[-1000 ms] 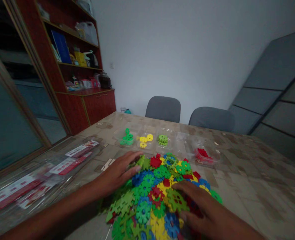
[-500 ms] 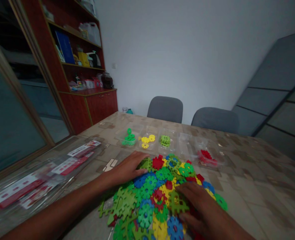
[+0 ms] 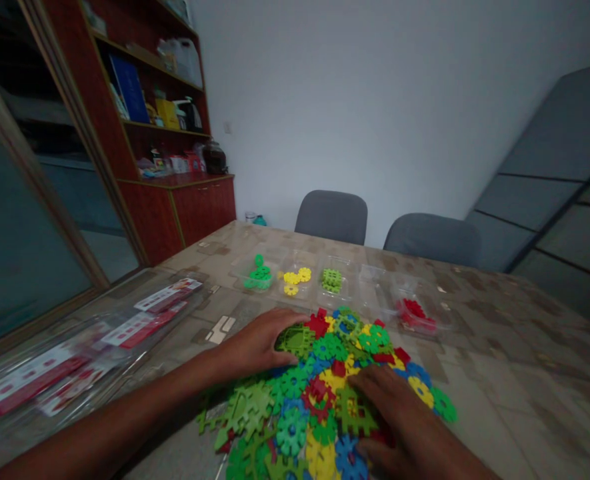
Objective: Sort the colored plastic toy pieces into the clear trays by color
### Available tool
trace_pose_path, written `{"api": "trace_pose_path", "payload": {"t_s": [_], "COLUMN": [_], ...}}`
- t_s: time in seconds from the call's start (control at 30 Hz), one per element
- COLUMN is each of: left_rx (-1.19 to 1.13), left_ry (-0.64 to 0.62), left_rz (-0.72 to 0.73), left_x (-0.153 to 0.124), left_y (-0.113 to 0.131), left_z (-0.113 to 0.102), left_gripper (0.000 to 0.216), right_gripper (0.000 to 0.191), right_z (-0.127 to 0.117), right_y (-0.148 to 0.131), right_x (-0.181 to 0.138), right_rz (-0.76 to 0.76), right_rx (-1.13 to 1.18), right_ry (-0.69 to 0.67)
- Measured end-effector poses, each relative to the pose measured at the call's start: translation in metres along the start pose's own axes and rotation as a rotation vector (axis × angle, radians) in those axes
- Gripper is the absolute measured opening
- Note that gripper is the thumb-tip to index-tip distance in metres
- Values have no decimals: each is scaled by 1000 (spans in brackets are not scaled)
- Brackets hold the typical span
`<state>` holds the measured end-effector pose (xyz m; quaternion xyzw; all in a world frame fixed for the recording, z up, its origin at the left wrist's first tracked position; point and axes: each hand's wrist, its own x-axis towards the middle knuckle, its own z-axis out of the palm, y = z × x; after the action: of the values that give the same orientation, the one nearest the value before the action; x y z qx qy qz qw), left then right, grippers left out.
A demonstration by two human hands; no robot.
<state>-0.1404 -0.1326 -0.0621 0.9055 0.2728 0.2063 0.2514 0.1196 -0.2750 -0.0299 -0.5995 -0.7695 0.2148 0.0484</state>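
- We count two hands at work: the left hand [image 3: 255, 343] and the right hand [image 3: 405, 420], both bare and both on one pile of plastic pieces [image 3: 319, 390].
- The pile holds too many pieces to count. They come in four colours (green, blue, red, yellow) and in toothed-wheel and square-lattice shapes.
- The pile lies flat on the patterned table [image 3: 499, 373], directly in front of the person. Its long axis runs from the near table edge away toward the trays. The picture's bottom edge cuts off its near end.
- We count five clear trays [image 3: 369, 283] in a row just beyond the pile. Four of them show sorted pieces: dark green pieces [image 3: 259, 275], yellow pieces [image 3: 295, 277], light green pieces [image 3: 331, 280] and red pieces [image 3: 415, 313].
- Left hand: palm down, fingers together and lightly curved, pointing right onto a light green lattice piece [image 3: 295, 339] at the pile's far left edge. It lies open and grips nothing. The forearm crosses the table from the lower left.
- Right hand: palm down, fingers spread wide, pointing left and away, flat on the pile's near right part. It grips nothing that we can see.
- Also present: two grey chairs [image 3: 331, 217] behind the table, a stack of clear packets [image 3: 139, 323] on the left, and one red-brown cabinet [image 3: 175, 200].
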Motion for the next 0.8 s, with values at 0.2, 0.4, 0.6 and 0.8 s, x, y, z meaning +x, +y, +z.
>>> {"api": "trace_pose_path", "payload": {"t_s": [0.2,0.4,0.6,0.8], "left_rx": [5,32,65,62], "left_ry": [-66,-85,-86,-54], "left_rz": [26,14,-29,-6], "left_x": [-6,-6,-6,-5], "left_y": [15,19,24,22], "left_z": [1,1,-1,-2], "left_gripper": [64,64,62,67], "right_gripper": [68,63,53,49], "right_z": [1,5,3,5], "right_y": [1,7,8,12], "right_x": [0,0,1,5], "right_rz": [-4,-15,-62,-75], "right_rx": [26,32,91,123], "right_ry": [-11,8,81,201]}}
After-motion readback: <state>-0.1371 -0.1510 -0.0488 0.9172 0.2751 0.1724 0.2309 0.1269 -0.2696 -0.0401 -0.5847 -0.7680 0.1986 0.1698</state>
